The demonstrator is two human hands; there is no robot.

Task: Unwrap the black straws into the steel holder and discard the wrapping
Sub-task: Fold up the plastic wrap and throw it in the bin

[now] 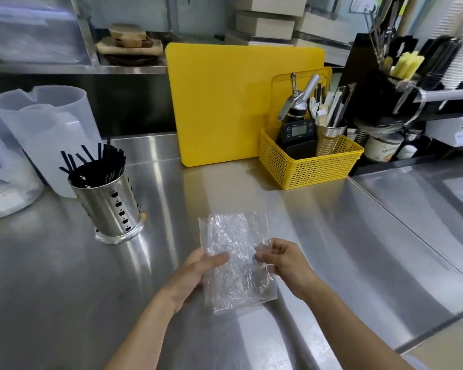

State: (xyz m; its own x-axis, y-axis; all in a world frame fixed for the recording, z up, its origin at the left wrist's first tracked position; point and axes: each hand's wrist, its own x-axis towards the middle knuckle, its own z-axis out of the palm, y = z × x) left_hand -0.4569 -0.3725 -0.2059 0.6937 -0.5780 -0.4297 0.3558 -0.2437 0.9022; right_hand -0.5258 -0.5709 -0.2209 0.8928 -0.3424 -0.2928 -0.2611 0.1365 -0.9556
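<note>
No text can be read; the digital timer's [297, 132] display and the tin's [382, 150] label are too blurred.

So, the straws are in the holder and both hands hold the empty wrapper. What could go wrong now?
The clear wrapper is light and pinched only at its edges by the left hand and right hand, so it may slip onto the shiny counter and be overlooked. No bin shows here.
</note>
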